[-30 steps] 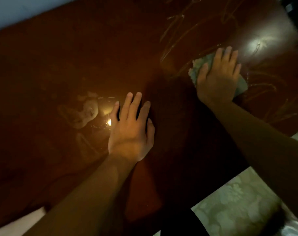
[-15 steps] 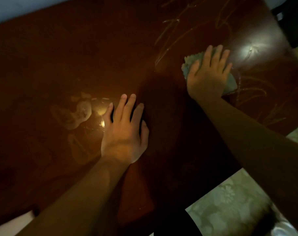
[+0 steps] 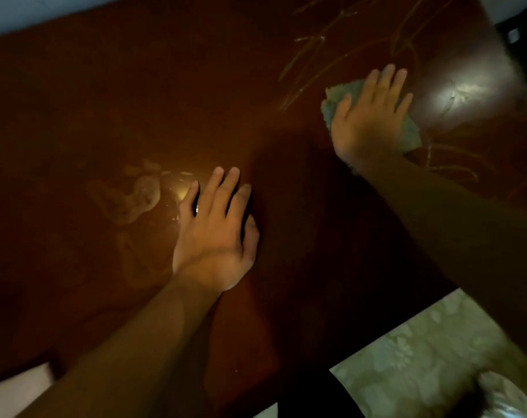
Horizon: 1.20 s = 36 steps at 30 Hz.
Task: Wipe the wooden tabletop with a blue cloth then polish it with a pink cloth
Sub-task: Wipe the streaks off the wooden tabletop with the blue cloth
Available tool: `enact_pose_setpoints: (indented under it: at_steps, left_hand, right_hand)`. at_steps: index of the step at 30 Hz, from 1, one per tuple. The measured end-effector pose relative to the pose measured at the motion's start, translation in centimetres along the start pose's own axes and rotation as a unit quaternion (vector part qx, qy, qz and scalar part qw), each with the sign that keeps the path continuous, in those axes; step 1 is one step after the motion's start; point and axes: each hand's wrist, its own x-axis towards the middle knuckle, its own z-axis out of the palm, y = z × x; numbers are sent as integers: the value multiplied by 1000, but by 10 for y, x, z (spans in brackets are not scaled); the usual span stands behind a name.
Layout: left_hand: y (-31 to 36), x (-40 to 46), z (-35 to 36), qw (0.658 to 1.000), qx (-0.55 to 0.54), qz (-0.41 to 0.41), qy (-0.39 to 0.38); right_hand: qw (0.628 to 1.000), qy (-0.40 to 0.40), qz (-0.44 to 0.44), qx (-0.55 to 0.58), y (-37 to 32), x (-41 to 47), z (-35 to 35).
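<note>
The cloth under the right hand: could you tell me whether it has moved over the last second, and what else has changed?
The right hand has slid the cloth a little leftward across the tabletop, away from the bright glare patch and toward the scratch marks. Nothing was picked up or let go. The left hand still rests flat beside the wet smear, fingers straight.

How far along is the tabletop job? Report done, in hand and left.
Done: nothing looks finished; smudges and pale streak marks still show on the dark brown wooden tabletop. In hand: the right hand presses the crumpled bluish cloth flat near the far right corner, while the left hand rests flat. Left: the remaining wiping and the pink-cloth polish; no pink cloth is visible.
</note>
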Motion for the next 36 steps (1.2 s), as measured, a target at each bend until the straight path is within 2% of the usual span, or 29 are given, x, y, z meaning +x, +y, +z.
enact_pose_setpoints:
  at_steps: [5,8,10,13,15,19,22,27,30,32,34,36]
  left_hand:
    - [2,-1,-1,1000,22,3,2]
    - [1,0,0,1000,21,3,4]
    - [1,1,0,1000,12,0,15]
    - [0,7,-2,999,16,-7,26]
    - [0,17,-3,999,16,-26,29]
    - [-7,51,-7,994,12,-91,60]
    - [-15,83,-11,991,11,-112,79]
    - [-18,130,-11,991,11,-116,61]
    - [-17,155,-10,991,16,-129,41]
    - [-17,164,-7,989,29,-139,27]
    - [-18,166,-3,988,46,-143,25]
    - [-19,165,0,988,50,-146,30]
  right_hand:
    - [987,-4,-161,20,-87,-64,6]
    - [980,-43,-193,15,-90,-58,5]
    - [982,-37,-183,-1,-63,-26,2]
    - [993,-31,-111,-20,-27,22,-8]
    - [995,-22,-102,-13,-35,22,-8]
    - [970,-21,-242,29,-100,-46,8]
    - [958,-31,-283,21,-99,-41,8]
    - [992,-12,-129,4,-20,66,-7]
    - [996,-3,-83,19,-25,77,-9]
    - [993,-2,-116,30,-58,56,-6]
    - [979,-14,-201,32,-88,33,-1]
    - [966,-28,-255,25,-92,32,1]
